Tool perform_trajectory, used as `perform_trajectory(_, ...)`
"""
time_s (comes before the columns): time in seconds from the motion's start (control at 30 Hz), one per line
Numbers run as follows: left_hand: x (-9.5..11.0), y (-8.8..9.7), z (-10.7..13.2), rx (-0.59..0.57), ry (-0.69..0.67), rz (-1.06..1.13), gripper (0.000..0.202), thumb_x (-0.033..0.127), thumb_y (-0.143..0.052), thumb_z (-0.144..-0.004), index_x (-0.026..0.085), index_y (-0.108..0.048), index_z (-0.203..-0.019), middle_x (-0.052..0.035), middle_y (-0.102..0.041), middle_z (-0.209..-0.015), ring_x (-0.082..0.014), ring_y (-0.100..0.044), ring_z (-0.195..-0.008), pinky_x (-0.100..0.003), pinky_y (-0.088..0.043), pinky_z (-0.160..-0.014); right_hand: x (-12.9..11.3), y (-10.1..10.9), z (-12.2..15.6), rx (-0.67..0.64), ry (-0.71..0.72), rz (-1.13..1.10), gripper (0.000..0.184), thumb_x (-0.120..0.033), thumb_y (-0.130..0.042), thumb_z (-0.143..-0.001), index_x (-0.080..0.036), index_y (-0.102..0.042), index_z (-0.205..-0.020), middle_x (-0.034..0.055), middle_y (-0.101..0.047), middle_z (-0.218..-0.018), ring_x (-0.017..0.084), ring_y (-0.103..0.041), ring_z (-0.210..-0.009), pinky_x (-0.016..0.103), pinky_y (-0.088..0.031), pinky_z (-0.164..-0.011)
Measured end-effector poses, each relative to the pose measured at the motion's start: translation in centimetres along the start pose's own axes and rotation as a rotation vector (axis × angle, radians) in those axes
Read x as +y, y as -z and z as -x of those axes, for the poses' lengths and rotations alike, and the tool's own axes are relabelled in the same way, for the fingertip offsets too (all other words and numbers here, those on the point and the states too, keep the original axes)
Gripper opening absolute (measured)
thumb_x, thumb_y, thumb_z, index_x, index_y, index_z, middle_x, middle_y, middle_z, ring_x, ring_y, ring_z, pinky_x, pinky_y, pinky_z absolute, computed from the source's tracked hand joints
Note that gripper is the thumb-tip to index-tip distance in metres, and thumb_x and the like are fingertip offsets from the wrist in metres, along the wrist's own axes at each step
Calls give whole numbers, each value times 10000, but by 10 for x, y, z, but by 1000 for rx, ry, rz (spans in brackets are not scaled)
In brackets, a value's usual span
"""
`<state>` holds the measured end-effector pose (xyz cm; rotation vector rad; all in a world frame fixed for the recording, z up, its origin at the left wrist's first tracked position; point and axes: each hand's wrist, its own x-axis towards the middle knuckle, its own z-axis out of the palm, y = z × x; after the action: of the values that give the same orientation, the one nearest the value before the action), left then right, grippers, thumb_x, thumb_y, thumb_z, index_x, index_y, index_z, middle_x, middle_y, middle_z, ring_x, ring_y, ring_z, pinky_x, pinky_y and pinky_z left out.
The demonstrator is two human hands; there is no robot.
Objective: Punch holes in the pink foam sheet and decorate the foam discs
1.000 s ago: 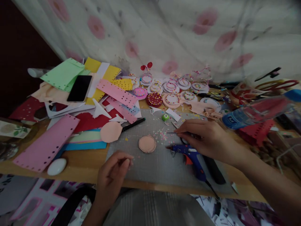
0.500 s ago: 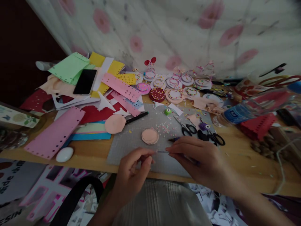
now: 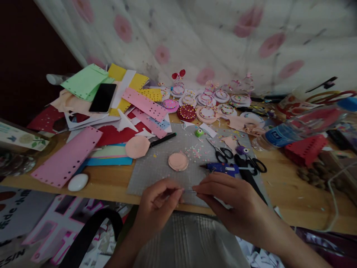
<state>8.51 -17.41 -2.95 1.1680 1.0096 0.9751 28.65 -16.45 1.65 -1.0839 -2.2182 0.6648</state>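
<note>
My right hand (image 3: 228, 195) is closed in a pinch on tweezers (image 3: 189, 191), whose thin metal tips point at my left fingertips. My left hand (image 3: 161, 203) is closed too, thumb against index finger; what lies between them is too small to make out. Just beyond both hands, a round stack of peach paper discs (image 3: 178, 161) rests on the grey cutting mat (image 3: 152, 178). Tiny pale beads or bits (image 3: 196, 152) are scattered beside the discs. Past my right hand lies a blue glue gun (image 3: 223, 168).
Black-handled scissors (image 3: 223, 153) and a green punch (image 3: 199, 132) are on the mat. Decorated paper rounds (image 3: 186, 112) line the back. On the left are coloured papers (image 3: 67, 156), a phone (image 3: 103, 97) and a white oval object (image 3: 78, 182). A plastic bottle (image 3: 279, 136) leans at right.
Both hands have come slightly nearer my body, the right one more, with the tweezers lower. More of the glue gun shows now. The paper discs have not moved on the mat.
</note>
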Motion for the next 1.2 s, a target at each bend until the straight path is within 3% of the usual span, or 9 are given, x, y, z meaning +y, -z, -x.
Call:
perform_trajectory(0.17,-8,6,5,14,22,6,147,175,-573,-883,186,-638,-752,23,-585,-673,-80,-522,-617,-167,-422,-587,2,-12,11,-23,-148,-164,139,-114,-535,-896,-183,-656,-907,27,-648,-810,124,-598,-688,226,-466,-587)
perform_trajectory(0.33,-9,6,6,60,3,-1,143,213,-559,-906,191,-658,-806,17,-588,-681,-84,-528,-620,-166,-424,-584,2,-28,19,135,-294,-236,90,-164,-595,-871,-200,-667,-912,4,-667,-773,122,-614,-674,220,-474,-597)
perform_trajectory(0.5,-5,2,2,60,-42,18,141,230,-561,-911,192,-658,-818,13,-574,-692,-93,-527,-634,-172,-422,-573,-6,-32,16,188,-360,-287,100,-166,-609,-859,-217,-683,-904,-12,-683,-776,115,-630,-685,206,-482,-615)
perform_trajectory(0.97,-1,1,0,36,-50,-45,140,217,-548,-913,181,-636,-810,1,-568,-704,-115,-539,-655,-197,-428,-590,-12,-29,10,234,-335,-281,96,-140,-615,-848,-202,-688,-845,-5,-682,-725,120,-626,-628,207,-480,-564)
perform_trajectory(1.2,-3,-5,-3,3,-35,-91,171,253,-519,-929,196,-672,-878,-13,-620,-769,-131,-569,-708,-211,-440,-638,-9,-34,13,360,-243,-95,170,-82,-597,-846,-213,-681,-915,16,-682,-770,140,-644,-684,232,-525,-591)
